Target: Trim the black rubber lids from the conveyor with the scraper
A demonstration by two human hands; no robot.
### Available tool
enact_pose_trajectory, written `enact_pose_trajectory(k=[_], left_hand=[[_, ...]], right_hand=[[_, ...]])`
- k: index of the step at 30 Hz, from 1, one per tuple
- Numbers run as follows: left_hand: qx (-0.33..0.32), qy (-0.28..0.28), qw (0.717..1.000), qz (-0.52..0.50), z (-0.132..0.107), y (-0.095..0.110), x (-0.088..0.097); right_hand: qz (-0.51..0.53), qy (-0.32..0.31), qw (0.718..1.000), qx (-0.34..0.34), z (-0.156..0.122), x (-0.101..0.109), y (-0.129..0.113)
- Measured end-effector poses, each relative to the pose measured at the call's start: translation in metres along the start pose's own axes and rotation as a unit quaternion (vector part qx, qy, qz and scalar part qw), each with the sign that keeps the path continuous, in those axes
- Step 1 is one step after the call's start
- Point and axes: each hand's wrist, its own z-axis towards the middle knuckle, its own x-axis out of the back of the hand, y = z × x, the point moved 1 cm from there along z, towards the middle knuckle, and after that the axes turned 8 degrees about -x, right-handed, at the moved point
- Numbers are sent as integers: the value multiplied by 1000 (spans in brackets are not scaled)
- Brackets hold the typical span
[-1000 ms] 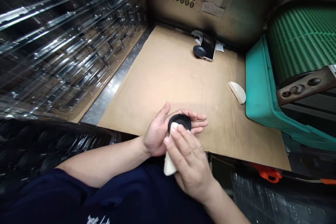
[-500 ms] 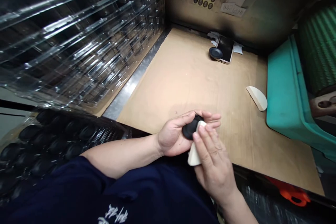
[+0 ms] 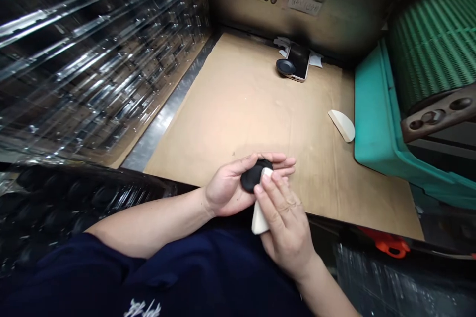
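Note:
My left hand [image 3: 230, 185] cups a small black oval part [image 3: 252, 178] between thumb and fingers, just above the near edge of the cardboard-covered table [image 3: 238, 109]. My right hand [image 3: 284, 223] lies over it and pinches a cream-white wedge-shaped pad [image 3: 259, 215], whose upper tip presses against the black part. Most of the pad's upper half is hidden under my right fingers.
A second cream wedge [image 3: 342, 125] lies on the cardboard at the right, beside a teal machine housing [image 3: 375, 124] with a green ribbed belt [image 3: 431, 44]. A phone [image 3: 298, 61] and a black disc [image 3: 285, 66] rest at the back. Stacked clear plastic trays [image 3: 92, 59] fill the left side.
The black part has been turned in my left hand, from lying flat with its face up to tilted on edge. The pad stays against it. The camera view has swung about.

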Motion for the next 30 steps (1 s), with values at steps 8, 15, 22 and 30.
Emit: enact_pose_trajectory(k=[8, 15, 22, 30], left_hand=[[-30, -43, 998, 34, 2, 3, -6], [-44, -79, 994, 64, 0, 1, -5], [-54, -65, 994, 75, -1, -1, -3], [-61, -47, 995, 66, 0, -1, -4]], right_hand=[[201, -21, 979, -4, -14, 19, -11], [176, 107, 971, -124, -15, 35, -2], [154, 67, 981, -93, -1, 15, -12], [138, 100, 982, -87, 5, 6, -13]])
